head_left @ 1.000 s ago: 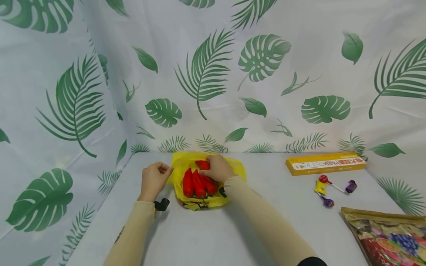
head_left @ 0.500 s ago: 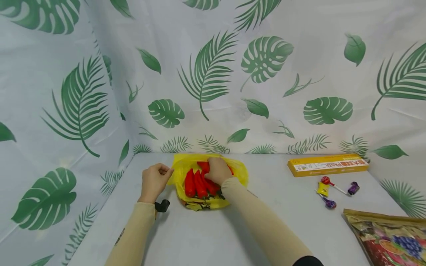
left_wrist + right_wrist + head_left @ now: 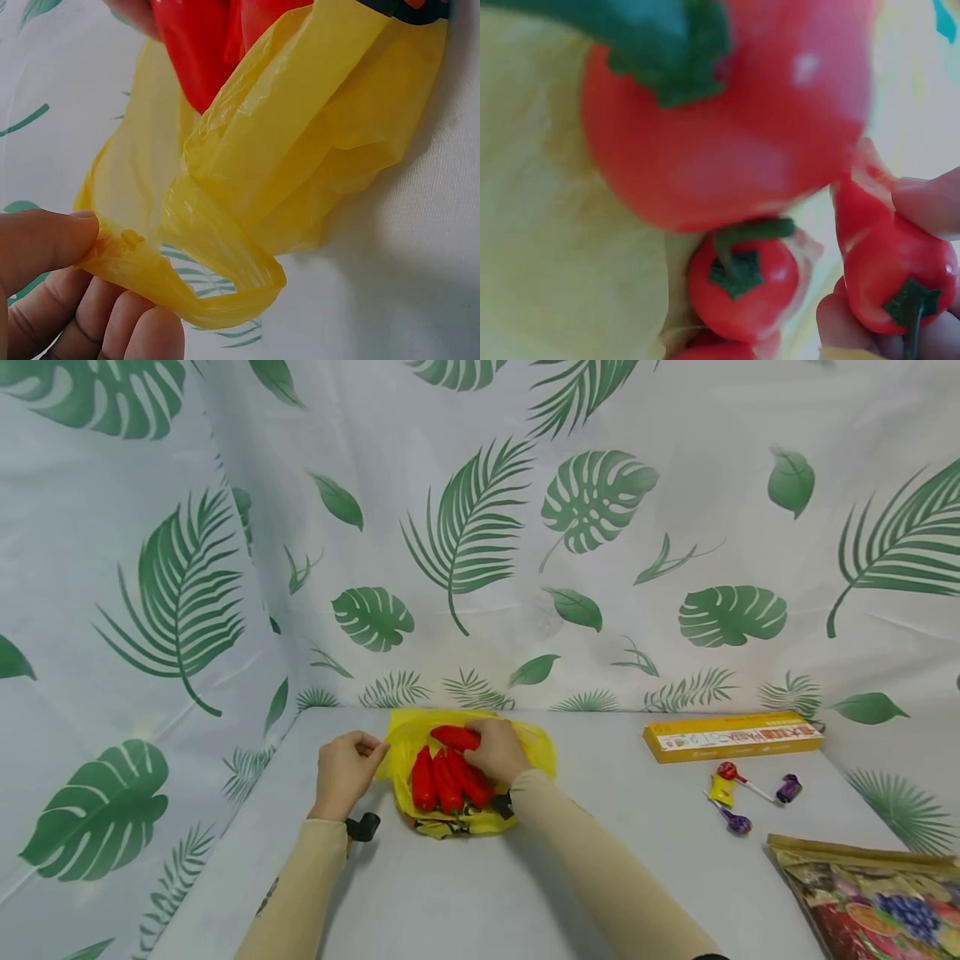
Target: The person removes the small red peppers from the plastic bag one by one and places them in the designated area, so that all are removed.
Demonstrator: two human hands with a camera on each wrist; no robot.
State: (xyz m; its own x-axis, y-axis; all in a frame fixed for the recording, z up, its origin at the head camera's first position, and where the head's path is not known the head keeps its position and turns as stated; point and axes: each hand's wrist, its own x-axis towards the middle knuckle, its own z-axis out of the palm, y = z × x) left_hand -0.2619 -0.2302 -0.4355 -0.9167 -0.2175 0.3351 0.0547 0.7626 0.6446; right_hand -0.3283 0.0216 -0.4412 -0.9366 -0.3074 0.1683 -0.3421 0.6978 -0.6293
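Two hands at work, low in the centre of the head view. The left hand pinches the edge of the yellow bag, thumb and fingers clamped on the crinkled plastic. The right hand grips a red pepper lying crosswise over the bag's mouth. More red peppers sit packed inside the bag, just below. Off to the right of the frame lie a yellow box, some lollipops and a printed pouch on the white table.
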